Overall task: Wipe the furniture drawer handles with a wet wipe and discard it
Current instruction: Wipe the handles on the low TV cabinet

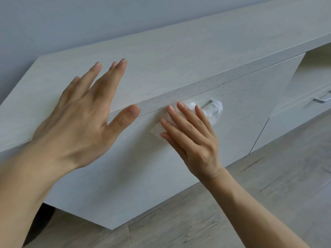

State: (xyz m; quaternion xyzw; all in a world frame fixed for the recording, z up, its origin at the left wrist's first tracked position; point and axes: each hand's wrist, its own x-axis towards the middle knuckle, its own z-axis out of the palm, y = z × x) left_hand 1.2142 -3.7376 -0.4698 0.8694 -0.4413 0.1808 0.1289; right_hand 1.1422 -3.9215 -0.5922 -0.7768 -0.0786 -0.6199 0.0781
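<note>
A low white-grey cabinet [179,56] runs along the wall. On its left drawer front [241,104] a metal handle [209,102] is mostly wrapped in a white wet wipe [214,111]. My right hand [193,138] lies flat over the wipe with straight fingers, pressing it against the handle and drawer front. My left hand [86,111] hovers over the cabinet's top near its front edge, fingers spread and straight, holding nothing.
A second drawer [293,119] to the right carries another metal handle [322,99]. Above it is an open shelf recess [315,68]. Grey wood-look floor [250,203] lies below, and a blue-grey wall [89,20] stands behind.
</note>
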